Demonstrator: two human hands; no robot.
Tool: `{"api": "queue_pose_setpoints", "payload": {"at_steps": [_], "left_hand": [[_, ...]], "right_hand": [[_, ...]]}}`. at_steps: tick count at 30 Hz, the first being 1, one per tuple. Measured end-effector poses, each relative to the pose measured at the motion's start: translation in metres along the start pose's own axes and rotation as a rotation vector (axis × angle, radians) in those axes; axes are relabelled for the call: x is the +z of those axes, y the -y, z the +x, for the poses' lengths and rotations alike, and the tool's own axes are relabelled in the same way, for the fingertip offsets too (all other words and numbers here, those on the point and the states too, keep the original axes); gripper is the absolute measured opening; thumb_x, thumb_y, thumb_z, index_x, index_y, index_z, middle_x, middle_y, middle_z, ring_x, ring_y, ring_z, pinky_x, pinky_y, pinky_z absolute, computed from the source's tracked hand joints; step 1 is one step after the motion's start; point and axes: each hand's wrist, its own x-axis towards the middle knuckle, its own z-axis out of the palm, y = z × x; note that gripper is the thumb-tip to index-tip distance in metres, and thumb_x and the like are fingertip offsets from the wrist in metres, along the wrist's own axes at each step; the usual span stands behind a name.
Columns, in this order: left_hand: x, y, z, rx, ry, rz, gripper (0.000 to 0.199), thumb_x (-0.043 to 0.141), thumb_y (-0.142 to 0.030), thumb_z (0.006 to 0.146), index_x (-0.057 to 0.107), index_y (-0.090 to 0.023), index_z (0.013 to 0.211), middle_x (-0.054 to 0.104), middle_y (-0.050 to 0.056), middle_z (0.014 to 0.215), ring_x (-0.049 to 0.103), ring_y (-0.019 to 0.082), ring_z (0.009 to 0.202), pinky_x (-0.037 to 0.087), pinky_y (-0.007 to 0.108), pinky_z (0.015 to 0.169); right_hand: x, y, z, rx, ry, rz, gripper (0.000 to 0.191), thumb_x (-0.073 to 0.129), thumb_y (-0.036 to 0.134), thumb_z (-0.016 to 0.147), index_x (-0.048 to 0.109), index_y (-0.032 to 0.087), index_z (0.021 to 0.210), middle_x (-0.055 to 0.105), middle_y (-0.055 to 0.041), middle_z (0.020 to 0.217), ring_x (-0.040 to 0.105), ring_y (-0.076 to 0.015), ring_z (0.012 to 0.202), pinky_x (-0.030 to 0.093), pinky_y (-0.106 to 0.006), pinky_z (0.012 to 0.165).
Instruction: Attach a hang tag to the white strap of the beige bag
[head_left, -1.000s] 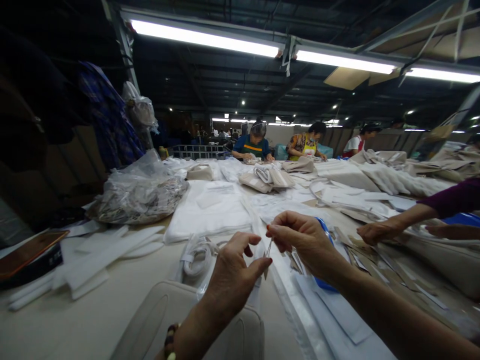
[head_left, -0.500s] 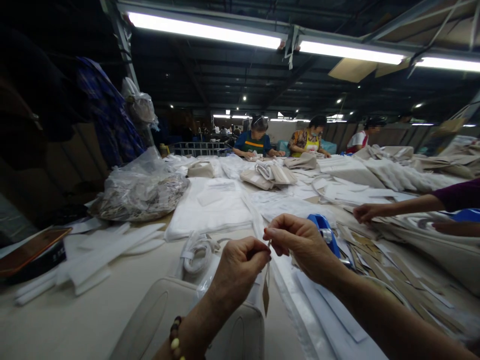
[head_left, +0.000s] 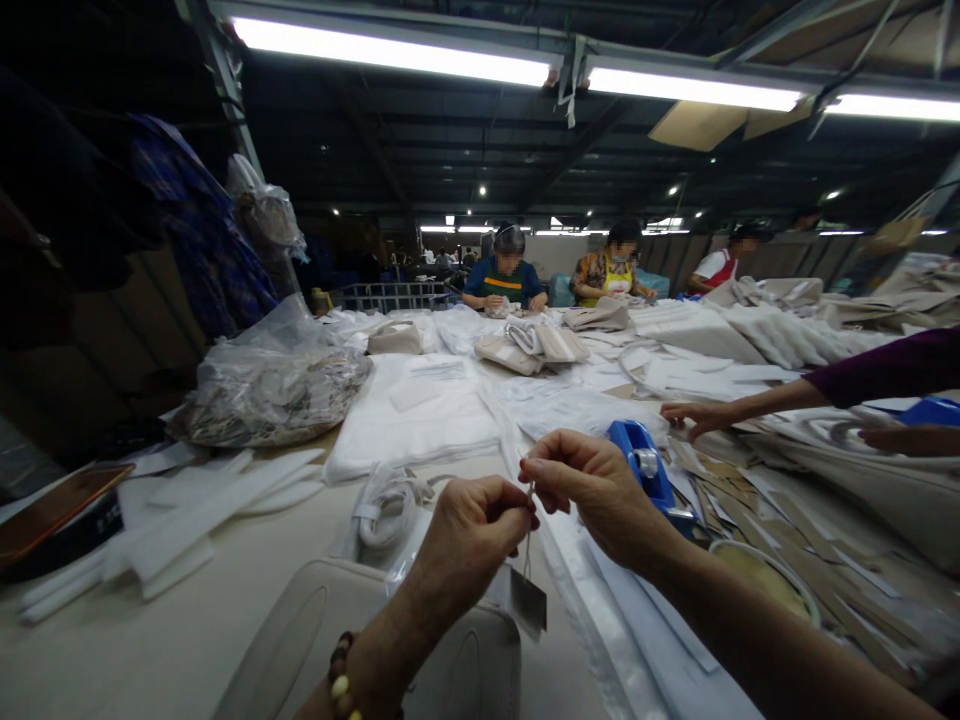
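My left hand point(head_left: 480, 530) and my right hand point(head_left: 581, 480) meet at the middle of the view, both pinching the string point(head_left: 528, 550) of a hang tag. The hang tag point(head_left: 528, 602) dangles below my fingers, a small flat greyish piece. Beneath my left forearm lies a beige bag point(head_left: 405, 640) with stitched curves on its face. A coiled white strap point(head_left: 386, 512), partly in clear plastic, rests just beyond the bag. Close behind my right hand stands a blue tape dispenser point(head_left: 643, 468).
White foam strips point(head_left: 172, 520) and a phone point(head_left: 60, 510) lie at left, near a plastic bag point(head_left: 277, 390) of parts. Flat white sheets point(head_left: 412, 410) lie ahead. A co-worker's hand point(head_left: 697, 418) reaches in from the right over brown card strips point(head_left: 795, 540). Several people work across the table.
The hang tag has turned from edge-on to show its flat face. My hands stay pinched together. The co-worker's hand at right has moved left, towards the tape dispenser.
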Motion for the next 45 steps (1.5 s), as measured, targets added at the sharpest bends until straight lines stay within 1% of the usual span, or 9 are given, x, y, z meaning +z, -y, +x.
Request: {"api": "queue_pose_setpoints", "payload": {"at_steps": [9, 15, 21, 26, 28, 31, 36, 40, 45], "left_hand": [[0.003, -0.001, 0.0, 0.014, 0.002, 0.095, 0.021, 0.051, -0.024, 0.065, 0.069, -0.014, 0.064, 0.061, 0.002, 0.053, 0.049, 0.011, 0.045, 0.034, 0.019, 0.043], [0.003, -0.004, -0.004, 0.158, -0.045, 0.305, 0.022, 0.048, -0.02, 0.067, 0.068, -0.015, 0.06, 0.05, -0.002, 0.046, 0.039, 0.009, 0.044, 0.029, 0.021, 0.045], [0.0, -0.005, 0.0, 0.298, -0.141, 0.243, 0.017, 0.052, -0.019, 0.065, 0.068, -0.016, 0.059, 0.061, 0.002, 0.064, 0.053, 0.012, 0.059, 0.038, 0.022, 0.056], [-0.001, -0.001, 0.001, 0.217, -0.164, 0.058, 0.013, 0.057, -0.021, 0.061, 0.066, -0.016, 0.053, 0.056, 0.001, 0.064, 0.051, 0.012, 0.061, 0.037, 0.022, 0.055], [-0.001, 0.002, -0.001, 0.154, -0.153, -0.002, 0.011, 0.058, -0.021, 0.059, 0.063, -0.016, 0.051, 0.055, 0.0, 0.062, 0.05, 0.011, 0.058, 0.036, 0.022, 0.053], [0.001, 0.005, -0.003, 0.01, -0.17, -0.146, 0.008, 0.061, -0.022, 0.056, 0.062, -0.015, 0.055, 0.054, -0.002, 0.056, 0.046, 0.009, 0.051, 0.034, 0.022, 0.049], [0.004, 0.005, -0.003, -0.143, -0.213, -0.313, 0.014, 0.059, -0.026, 0.051, 0.059, -0.014, 0.058, 0.047, -0.005, 0.046, 0.037, 0.007, 0.045, 0.028, 0.02, 0.046], [-0.01, 0.005, -0.001, -0.138, -0.225, -0.198, 0.02, 0.06, -0.03, 0.051, 0.061, -0.013, 0.062, 0.054, -0.002, 0.052, 0.044, 0.009, 0.05, 0.033, 0.022, 0.05], [-0.054, 0.028, 0.009, -0.128, -0.374, 0.141, 0.027, 0.057, -0.035, 0.063, 0.064, -0.014, 0.08, 0.062, 0.001, 0.069, 0.054, 0.014, 0.066, 0.04, 0.025, 0.063]], "right_hand": [[-0.001, 0.0, -0.005, -0.004, 0.015, 0.067, 0.018, 0.071, 0.027, 0.069, 0.058, 0.017, 0.061, 0.057, 0.0044, 0.048, 0.048, -0.0068, 0.042, 0.032, -0.02, 0.042], [-0.001, 0.0, -0.008, -0.028, 0.007, 0.032, 0.02, 0.072, 0.03, 0.069, 0.06, 0.016, 0.062, 0.057, 0.0038, 0.051, 0.046, -0.0065, 0.044, 0.03, -0.021, 0.044], [-0.006, -0.007, -0.009, -0.027, 0.007, 0.097, 0.01, 0.067, 0.025, 0.071, 0.064, 0.018, 0.077, 0.057, 0.0044, 0.061, 0.046, -0.0065, 0.052, 0.032, -0.021, 0.049], [-0.002, -0.027, -0.02, 0.158, 0.116, 0.166, 0.021, 0.062, 0.015, 0.06, 0.065, 0.017, 0.08, 0.059, 0.0046, 0.062, 0.044, -0.0058, 0.046, 0.031, -0.021, 0.046], [0.002, -0.034, -0.025, 0.191, 0.121, 0.173, 0.012, 0.066, 0.02, 0.064, 0.066, 0.016, 0.075, 0.059, 0.004, 0.059, 0.042, -0.0047, 0.043, 0.028, -0.02, 0.044], [0.006, -0.041, -0.031, 0.194, 0.102, 0.222, 0.02, 0.069, 0.033, 0.07, 0.066, 0.014, 0.072, 0.065, 0.0002, 0.062, 0.041, -0.0032, 0.041, 0.023, -0.019, 0.042], [0.004, -0.041, -0.032, 0.253, 0.071, 0.293, 0.024, 0.073, 0.034, 0.068, 0.059, 0.014, 0.067, 0.064, 0.0003, 0.058, 0.039, -0.0025, 0.038, 0.018, -0.019, 0.04], [0.001, -0.036, -0.026, 0.271, 0.05, 0.223, 0.026, 0.071, 0.037, 0.068, 0.057, 0.015, 0.068, 0.053, 0.0056, 0.048, 0.035, -0.0028, 0.039, 0.017, -0.018, 0.039], [-0.012, -0.044, -0.004, 0.203, -0.03, -0.042, 0.031, 0.063, 0.045, 0.068, 0.052, 0.016, 0.066, 0.04, 0.0088, 0.046, 0.029, -0.0041, 0.041, 0.017, -0.019, 0.039]]}}
